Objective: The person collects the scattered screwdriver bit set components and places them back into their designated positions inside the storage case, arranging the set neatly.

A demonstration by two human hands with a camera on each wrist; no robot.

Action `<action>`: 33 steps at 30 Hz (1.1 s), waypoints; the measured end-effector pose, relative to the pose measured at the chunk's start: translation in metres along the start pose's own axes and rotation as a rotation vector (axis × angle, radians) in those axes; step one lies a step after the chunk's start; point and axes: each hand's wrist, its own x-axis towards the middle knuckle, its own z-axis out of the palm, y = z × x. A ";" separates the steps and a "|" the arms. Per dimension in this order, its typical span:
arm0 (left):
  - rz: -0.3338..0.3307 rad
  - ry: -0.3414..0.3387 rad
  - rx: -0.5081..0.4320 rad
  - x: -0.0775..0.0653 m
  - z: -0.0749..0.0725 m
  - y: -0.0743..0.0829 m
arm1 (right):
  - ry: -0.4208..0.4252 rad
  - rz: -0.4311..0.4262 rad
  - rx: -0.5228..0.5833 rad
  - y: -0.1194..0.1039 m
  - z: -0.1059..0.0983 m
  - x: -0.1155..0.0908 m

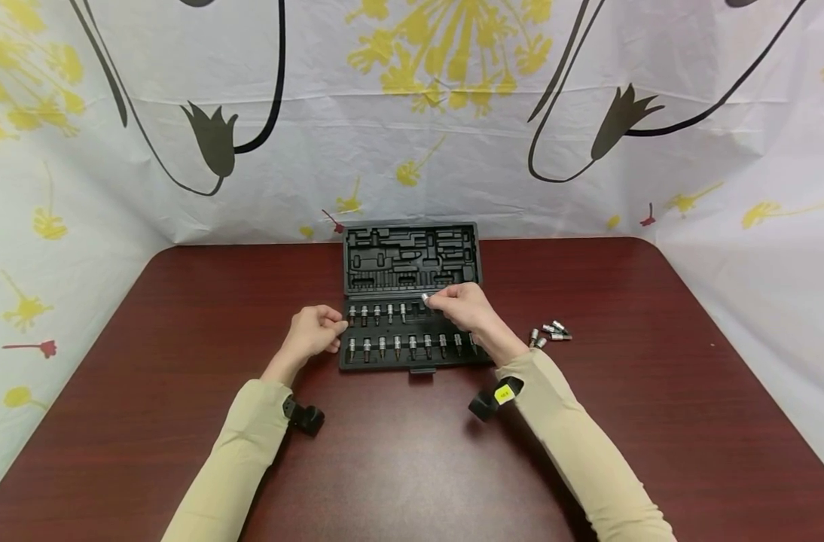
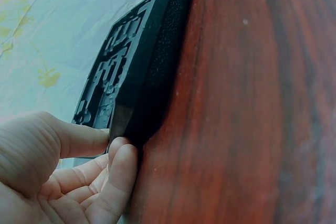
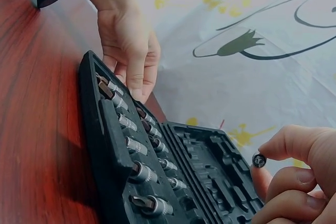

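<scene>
An open black plastic case (image 1: 385, 365) lies on the table, with two rows of silver bit sockets (image 1: 397, 345) in its near half. My left hand (image 1: 310, 331) pinches the case's left edge; the left wrist view shows thumb and fingertips on the black side wall (image 2: 165, 61). Above the far row, my right hand (image 1: 465, 305) pinches a small silver bit socket (image 3: 259, 159) between thumb and index finger. Its round end faces the right wrist camera, and the socket is apart from the case. Part of the far row is hidden behind the right hand in the head view.
Several loose bit sockets (image 1: 556, 336) lie on the table to the right of the case. The raised lid (image 1: 412, 226) has moulded recesses and stands near the patterned curtain (image 1: 317, 150) behind the dark red table (image 1: 249, 286).
</scene>
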 end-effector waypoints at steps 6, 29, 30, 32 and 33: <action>-0.001 0.004 0.003 0.001 0.000 -0.001 | -0.002 0.019 0.002 -0.003 0.005 0.004; 0.005 0.014 0.008 0.000 0.000 -0.001 | 0.090 0.017 -0.192 -0.003 0.019 0.028; 0.008 0.014 0.009 0.000 0.000 -0.001 | 0.098 0.018 -0.208 -0.003 0.020 0.029; 0.014 0.015 0.010 0.000 0.001 -0.001 | 0.111 0.018 -0.246 -0.002 0.022 0.032; 0.016 0.014 0.012 0.000 0.001 -0.001 | 0.116 0.020 -0.265 -0.001 0.023 0.033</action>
